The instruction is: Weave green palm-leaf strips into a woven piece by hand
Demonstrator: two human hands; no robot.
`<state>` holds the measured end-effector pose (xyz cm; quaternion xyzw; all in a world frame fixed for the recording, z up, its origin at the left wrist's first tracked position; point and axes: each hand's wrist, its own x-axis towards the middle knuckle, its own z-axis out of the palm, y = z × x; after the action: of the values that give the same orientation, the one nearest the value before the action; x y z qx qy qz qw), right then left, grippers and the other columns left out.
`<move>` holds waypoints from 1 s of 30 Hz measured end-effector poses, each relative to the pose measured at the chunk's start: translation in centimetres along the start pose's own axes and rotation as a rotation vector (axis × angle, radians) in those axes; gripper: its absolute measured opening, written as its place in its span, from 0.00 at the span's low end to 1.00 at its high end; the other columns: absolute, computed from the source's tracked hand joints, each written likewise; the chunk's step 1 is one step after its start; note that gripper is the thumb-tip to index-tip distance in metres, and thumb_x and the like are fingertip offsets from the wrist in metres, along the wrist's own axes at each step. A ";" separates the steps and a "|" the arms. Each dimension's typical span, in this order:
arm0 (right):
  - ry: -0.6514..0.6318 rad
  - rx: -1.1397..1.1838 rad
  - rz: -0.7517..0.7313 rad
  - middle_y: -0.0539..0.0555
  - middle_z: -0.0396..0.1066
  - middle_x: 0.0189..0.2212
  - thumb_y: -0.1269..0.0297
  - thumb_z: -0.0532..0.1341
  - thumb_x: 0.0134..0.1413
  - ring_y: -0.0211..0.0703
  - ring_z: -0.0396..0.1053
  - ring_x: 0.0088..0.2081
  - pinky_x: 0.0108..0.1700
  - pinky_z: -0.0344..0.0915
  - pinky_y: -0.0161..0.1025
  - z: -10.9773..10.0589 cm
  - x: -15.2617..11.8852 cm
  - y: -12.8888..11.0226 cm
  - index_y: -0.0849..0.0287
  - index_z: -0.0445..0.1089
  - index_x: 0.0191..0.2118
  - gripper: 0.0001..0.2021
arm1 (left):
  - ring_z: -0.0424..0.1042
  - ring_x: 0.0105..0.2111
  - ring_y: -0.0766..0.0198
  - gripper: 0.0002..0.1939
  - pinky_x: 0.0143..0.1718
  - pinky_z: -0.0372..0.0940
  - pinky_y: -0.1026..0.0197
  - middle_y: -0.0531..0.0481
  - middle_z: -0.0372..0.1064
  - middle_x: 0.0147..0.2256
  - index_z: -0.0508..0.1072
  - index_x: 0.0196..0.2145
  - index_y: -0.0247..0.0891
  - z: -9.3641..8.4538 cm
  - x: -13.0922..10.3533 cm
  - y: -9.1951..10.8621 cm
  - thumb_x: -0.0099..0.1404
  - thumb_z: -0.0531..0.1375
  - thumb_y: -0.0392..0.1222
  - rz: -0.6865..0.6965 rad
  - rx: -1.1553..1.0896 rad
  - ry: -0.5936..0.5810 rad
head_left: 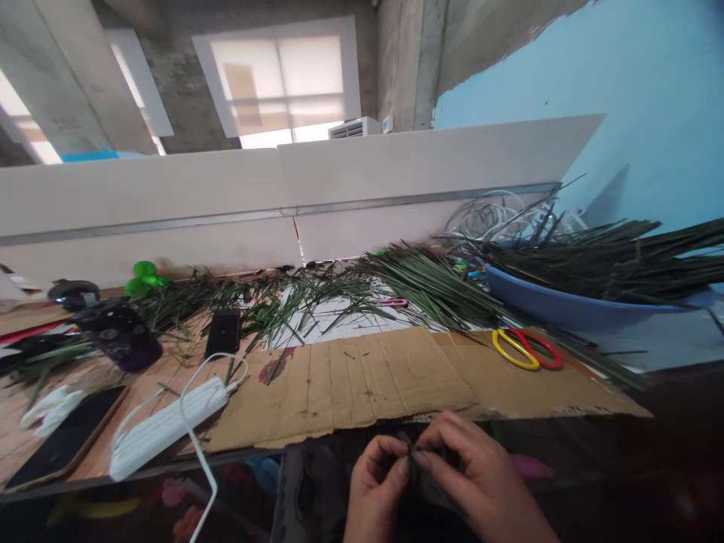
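In front of the table edge, low in the head view, my left hand and my right hand meet fingertip to fingertip. Both are closed in a pinch on a small dark green leaf strip, mostly hidden by the fingers and dark against the background. Just beyond them lies a flat piece of brown cardboard with a few green scraps on it. Scissors with yellow and red handles rest on the cardboard's right part. A bundle of long green leaves lies behind.
A blue basin full of long dark leaves stands at the right. Cut leaf pieces cover the back. On the left are a white power strip with a cable, a phone, a smaller black phone and a dark cup.
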<state>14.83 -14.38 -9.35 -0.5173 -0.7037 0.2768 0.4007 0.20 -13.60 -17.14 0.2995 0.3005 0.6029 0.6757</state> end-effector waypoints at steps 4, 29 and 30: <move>-0.074 -0.065 -0.003 0.49 0.67 0.27 0.68 0.60 0.57 0.44 0.67 0.32 0.35 0.59 0.39 -0.4 0.4 -0.3 0.57 0.67 0.26 0.08 | 0.67 0.31 0.65 0.14 0.36 0.61 0.65 0.51 0.72 0.28 0.78 0.29 0.36 0.3 -0.3 0.9 0.50 0.74 0.47 0.042 0.093 0.007; -0.020 -0.540 -0.281 0.53 0.71 0.30 0.79 0.59 0.52 0.49 0.68 0.33 0.36 0.60 0.43 0.2 -0.2 -0.3 0.57 0.68 0.29 0.09 | 0.69 0.34 0.58 0.13 0.38 0.63 0.61 0.48 0.72 0.31 0.75 0.34 0.38 1.5 -1.4 1.8 0.62 0.65 0.52 0.248 0.571 0.039; -0.012 -0.552 -0.293 0.53 0.71 0.30 0.79 0.58 0.52 0.50 0.68 0.33 0.36 0.60 0.43 0.3 -0.2 -0.3 0.57 0.68 0.29 0.09 | 0.69 0.33 0.59 0.13 0.37 0.63 0.62 0.49 0.71 0.30 0.74 0.33 0.38 1.6 -1.4 1.8 0.62 0.64 0.52 0.277 0.581 0.065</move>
<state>14.43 -14.68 -9.29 -0.4979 -0.8217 0.0174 0.2767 0.18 -14.92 -14.66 0.4984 0.4376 0.5876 0.4634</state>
